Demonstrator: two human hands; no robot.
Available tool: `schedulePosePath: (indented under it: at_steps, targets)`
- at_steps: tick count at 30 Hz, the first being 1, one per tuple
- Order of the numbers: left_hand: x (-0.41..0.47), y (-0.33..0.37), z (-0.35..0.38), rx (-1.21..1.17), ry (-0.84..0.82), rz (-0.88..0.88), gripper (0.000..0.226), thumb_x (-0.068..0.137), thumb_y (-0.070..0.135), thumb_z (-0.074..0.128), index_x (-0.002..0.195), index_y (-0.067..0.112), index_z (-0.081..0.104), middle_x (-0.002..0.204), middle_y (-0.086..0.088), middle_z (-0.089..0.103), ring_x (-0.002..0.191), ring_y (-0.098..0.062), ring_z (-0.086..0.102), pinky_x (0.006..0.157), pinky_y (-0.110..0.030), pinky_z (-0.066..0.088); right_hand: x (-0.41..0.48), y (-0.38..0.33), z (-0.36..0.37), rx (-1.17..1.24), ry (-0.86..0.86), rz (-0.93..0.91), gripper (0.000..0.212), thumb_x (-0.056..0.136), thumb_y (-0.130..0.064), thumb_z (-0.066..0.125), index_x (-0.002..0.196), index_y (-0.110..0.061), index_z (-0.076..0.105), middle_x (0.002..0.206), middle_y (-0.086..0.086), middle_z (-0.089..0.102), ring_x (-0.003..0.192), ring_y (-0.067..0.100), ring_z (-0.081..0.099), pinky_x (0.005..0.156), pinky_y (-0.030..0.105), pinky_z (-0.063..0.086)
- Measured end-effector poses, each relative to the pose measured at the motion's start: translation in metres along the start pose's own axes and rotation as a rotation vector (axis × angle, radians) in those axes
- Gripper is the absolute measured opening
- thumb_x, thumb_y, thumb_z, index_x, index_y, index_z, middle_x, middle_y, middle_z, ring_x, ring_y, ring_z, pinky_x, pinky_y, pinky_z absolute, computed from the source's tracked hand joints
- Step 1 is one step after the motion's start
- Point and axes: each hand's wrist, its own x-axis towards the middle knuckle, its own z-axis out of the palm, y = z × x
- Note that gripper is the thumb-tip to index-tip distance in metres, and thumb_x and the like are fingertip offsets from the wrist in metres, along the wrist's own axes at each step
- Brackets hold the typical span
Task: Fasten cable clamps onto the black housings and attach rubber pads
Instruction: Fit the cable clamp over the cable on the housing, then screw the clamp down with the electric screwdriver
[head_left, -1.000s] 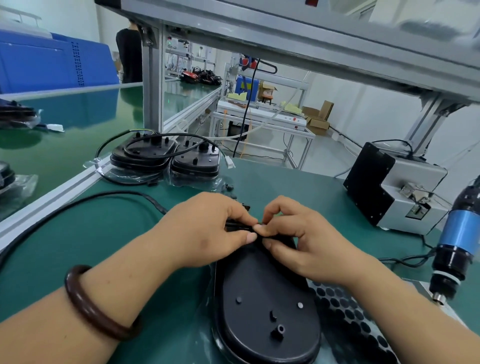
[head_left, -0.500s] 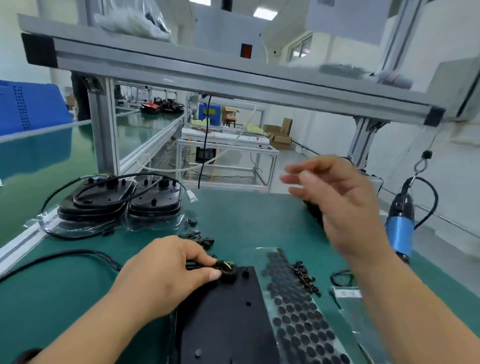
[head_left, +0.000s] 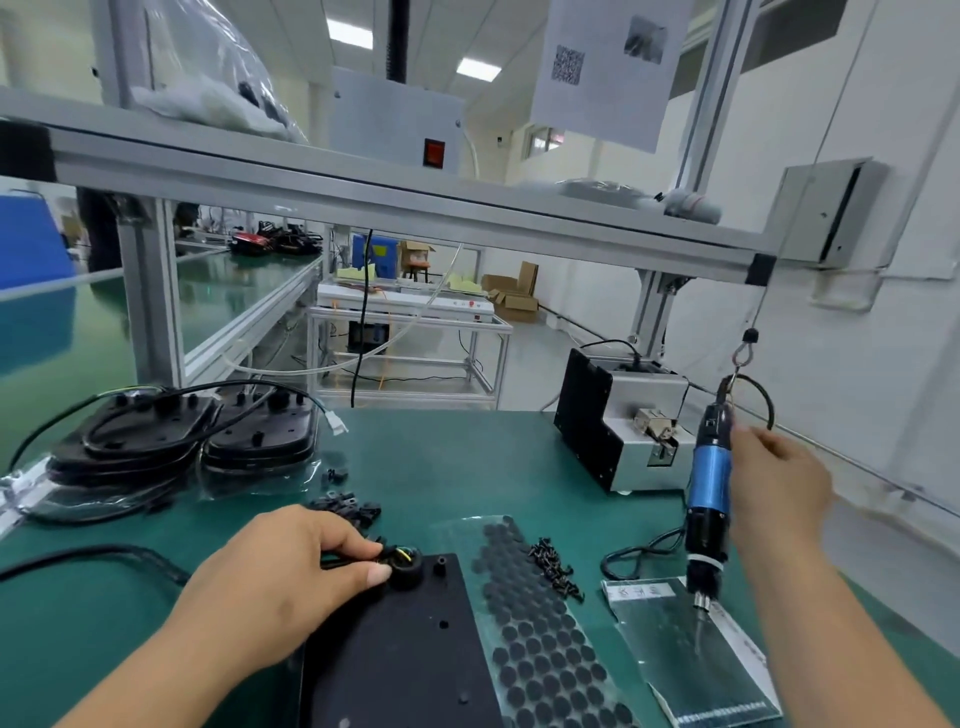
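A black housing (head_left: 410, 649) lies on the green mat in front of me. My left hand (head_left: 280, 577) pinches a black cable with its clamp (head_left: 382, 555) against the housing's far left corner, beside a round grommet (head_left: 405, 571). My right hand (head_left: 774, 483) closes around the blue electric screwdriver (head_left: 707, 493), which hangs from a hook at the right. A clear sheet of round black rubber pads (head_left: 535, 623) lies just right of the housing. Loose black clamps (head_left: 345, 506) and a small heap of screws (head_left: 553, 564) sit behind them.
Two finished housings with coiled cables (head_left: 171, 441) lie in plastic at the far left. A grey and black screw feeder (head_left: 618, 431) stands at the back right. A plastic bag (head_left: 691, 649) lies under the screwdriver tip. An aluminium frame beam (head_left: 363, 192) crosses overhead.
My right hand left the housing, swung up and right, and took hold of the hanging screwdriver. My left hand stayed on the cable at the housing corner. My head tilted up.
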Motion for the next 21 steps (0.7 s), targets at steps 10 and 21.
schedulePosePath:
  at_steps: [10,21]
  targets:
    - [0.003,-0.006,0.001,-0.003,0.002,0.004,0.018,0.061,0.068,0.072,0.075,0.068,0.061,0.075,0.033,0.065,0.076,0.004,0.062,0.077,-0.027,0.053,0.003,0.030,-0.008,-0.025,-0.164,0.331,0.027,0.089,-0.036,0.066,0.077,-0.012,0.060,0.077,0.008,0.058,0.059,0.021,0.052,0.053,0.027,0.043]
    - [0.002,-0.001,0.001,-0.005,-0.023,0.005,0.017,0.064,0.064,0.073,0.074,0.068,0.060,0.063,0.031,0.062,0.061,0.001,0.057,0.062,-0.021,0.048,-0.009,0.027,0.000,0.003,-0.323,0.378,0.038,0.085,-0.029,0.072,0.107,-0.006,0.051,0.071,0.012,0.050,0.048,0.021,0.049,0.043,0.028,0.044]
